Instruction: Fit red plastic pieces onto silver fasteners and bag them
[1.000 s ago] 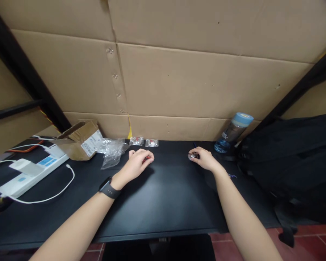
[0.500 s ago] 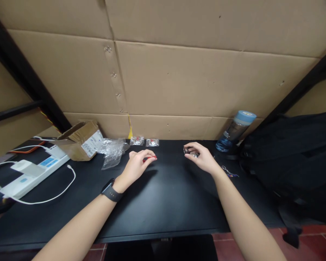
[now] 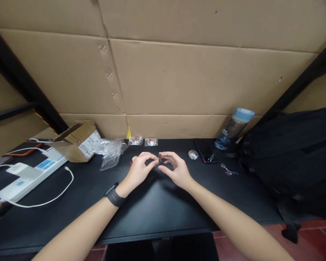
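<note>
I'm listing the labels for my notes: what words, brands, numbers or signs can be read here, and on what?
No text can be read with certainty.
Bottle: a short word in pale letters, seemingly ending in "A", smaller print below; too blurred to quote.
Bottle lid: a pale mark, unreadable.
Box label: printed, too small to read.
Power strip: blue patches, any print too small to read.

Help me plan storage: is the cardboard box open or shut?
Open; the cardboard box gapes at the top, showing its inner walls.
</note>
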Demonstrator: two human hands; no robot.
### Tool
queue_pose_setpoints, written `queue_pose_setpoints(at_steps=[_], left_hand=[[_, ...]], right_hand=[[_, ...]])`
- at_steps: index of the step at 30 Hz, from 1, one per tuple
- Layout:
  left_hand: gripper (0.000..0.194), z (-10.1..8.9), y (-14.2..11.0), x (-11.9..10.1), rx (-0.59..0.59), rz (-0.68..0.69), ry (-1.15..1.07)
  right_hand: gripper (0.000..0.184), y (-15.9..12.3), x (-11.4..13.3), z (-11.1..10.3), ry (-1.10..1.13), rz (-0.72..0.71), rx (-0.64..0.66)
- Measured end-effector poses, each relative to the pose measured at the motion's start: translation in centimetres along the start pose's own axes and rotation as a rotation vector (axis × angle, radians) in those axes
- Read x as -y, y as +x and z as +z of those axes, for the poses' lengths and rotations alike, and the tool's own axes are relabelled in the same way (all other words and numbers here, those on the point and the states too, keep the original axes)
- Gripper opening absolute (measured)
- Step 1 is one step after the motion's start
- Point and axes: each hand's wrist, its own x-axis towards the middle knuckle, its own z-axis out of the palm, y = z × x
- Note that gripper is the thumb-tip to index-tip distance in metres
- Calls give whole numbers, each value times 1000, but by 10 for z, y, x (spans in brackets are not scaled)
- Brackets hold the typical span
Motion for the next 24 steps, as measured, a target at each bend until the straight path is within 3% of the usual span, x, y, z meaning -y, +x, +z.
queue_pose_setpoints(at_steps=[16, 24], left_hand=[[14, 4, -5, -8, -11, 72, 125], [11, 7, -9, -13, -89, 108, 279]], right_hand=[[47, 0, 6, -2, -40, 22, 28], [49, 1, 3, -1, 55, 101, 11]])
